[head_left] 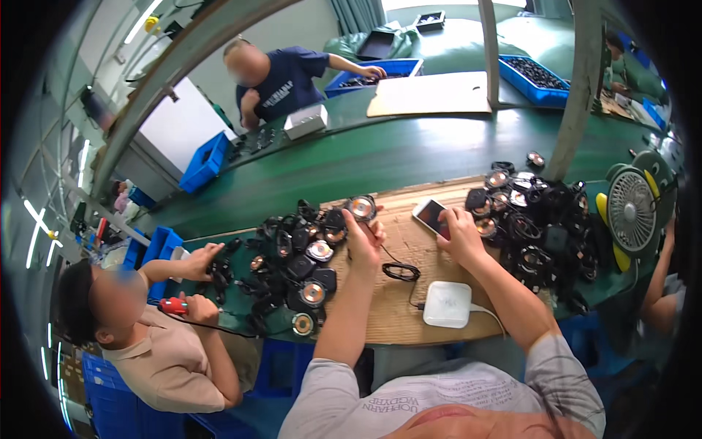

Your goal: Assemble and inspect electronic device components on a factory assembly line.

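My left hand (364, 238) is closed around the edge of a round black corded device (361, 208) with a shiny, copper-coloured face. It is held over the left side of the cardboard sheet (395, 314). A black cable (401, 271) lies bundled in a loop below that hand and runs to a white square power adapter (447, 304) nearer me. My right hand (462, 235) grips the lower right end of a phone (431, 216) with a white rim and a dark screen. The phone is tilted, and my fingers cover part of it.
Heaps of similar corded devices lie left (300, 263) and right (541, 227) of the cardboard. A small fan (632, 208) stands far right. At left, a co-worker holds a red tool (174, 306). Beyond the green belt (322, 175), another person reaches into a blue tray (409, 67).
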`<state>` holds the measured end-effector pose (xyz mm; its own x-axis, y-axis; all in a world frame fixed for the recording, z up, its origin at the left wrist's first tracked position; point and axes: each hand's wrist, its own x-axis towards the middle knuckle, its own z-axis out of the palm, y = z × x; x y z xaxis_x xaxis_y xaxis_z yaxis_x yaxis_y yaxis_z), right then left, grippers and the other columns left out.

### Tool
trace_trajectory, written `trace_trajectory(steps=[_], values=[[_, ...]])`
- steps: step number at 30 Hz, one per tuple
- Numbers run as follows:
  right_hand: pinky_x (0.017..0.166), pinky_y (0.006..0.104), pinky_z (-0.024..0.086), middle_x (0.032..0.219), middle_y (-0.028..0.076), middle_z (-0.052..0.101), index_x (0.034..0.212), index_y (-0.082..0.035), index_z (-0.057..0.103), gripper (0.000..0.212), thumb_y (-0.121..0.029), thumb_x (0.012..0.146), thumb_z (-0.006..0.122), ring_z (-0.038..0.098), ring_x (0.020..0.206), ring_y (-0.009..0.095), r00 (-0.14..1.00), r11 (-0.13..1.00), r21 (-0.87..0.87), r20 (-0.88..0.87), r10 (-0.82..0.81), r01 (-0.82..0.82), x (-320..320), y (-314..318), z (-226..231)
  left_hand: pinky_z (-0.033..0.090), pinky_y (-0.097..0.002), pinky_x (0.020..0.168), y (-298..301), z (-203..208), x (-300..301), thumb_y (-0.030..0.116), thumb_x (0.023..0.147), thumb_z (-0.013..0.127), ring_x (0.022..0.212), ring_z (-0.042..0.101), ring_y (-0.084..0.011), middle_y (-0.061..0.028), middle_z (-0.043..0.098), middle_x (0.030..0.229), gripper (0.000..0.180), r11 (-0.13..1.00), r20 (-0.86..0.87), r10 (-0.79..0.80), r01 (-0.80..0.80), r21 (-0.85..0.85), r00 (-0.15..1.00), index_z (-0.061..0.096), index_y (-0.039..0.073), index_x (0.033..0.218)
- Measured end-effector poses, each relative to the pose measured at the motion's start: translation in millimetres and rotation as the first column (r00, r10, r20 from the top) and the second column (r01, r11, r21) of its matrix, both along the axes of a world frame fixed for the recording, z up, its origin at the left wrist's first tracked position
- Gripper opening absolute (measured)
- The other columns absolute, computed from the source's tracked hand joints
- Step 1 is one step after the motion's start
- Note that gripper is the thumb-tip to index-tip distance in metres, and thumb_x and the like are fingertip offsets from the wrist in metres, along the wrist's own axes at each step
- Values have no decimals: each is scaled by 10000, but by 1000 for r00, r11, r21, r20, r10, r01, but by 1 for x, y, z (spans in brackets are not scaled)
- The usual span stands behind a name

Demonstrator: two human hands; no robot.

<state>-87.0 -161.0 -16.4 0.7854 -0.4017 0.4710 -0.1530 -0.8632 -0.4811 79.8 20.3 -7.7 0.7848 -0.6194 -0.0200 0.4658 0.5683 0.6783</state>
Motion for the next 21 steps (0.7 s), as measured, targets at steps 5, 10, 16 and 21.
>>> trace_trajectory(steps=[5, 10, 16, 21], values=[[914, 393, 451, 1199, 160, 534, 1119, -68, 514, 474, -78, 705, 745, 542, 1045, 316, 999, 953, 301, -45, -29, 41, 0, 3, 16, 431, -197, 517, -4, 2, 4, 588, 992, 385, 641, 575, -104, -103, 567, 1319, 633, 930, 179, -294, 324, -174, 939, 481, 46, 1304], [916, 381, 450, 1153, 143, 575, 1127, -91, 524, 531, -77, 659, 773, 551, 1067, 316, 924, 865, 484, 375, -70, -131, -7, 14, 34, 540, -255, 699, -26, 35, -46, 452, 1037, 386, 867, 668, -183, -130, 536, 1364, 508, 995, 50, -51, 46, 93, 997, 436, 48, 1342], [933, 391, 449, 1223, 138, 576, 1136, -96, 529, 578, -68, 625, 798, 550, 1112, 304, 773, 939, 231, 631, 55, -256, -14, 36, 46, 556, -325, 850, -19, 24, -52, 297, 1047, 426, 989, 673, -250, -153, 546, 1333, 401, 994, 257, 38, -62, 85, 966, 406, 46, 1358], [949, 400, 448, 1280, 143, 556, 1135, -94, 526, 594, -60, 614, 809, 546, 1135, 302, 778, 944, 189, 621, 100, -272, -12, 37, 46, 563, -331, 838, -10, 33, -55, 237, 1038, 452, 955, 674, -236, -159, 555, 1297, 394, 988, 323, -5, -45, 148, 946, 379, 39, 1371]])
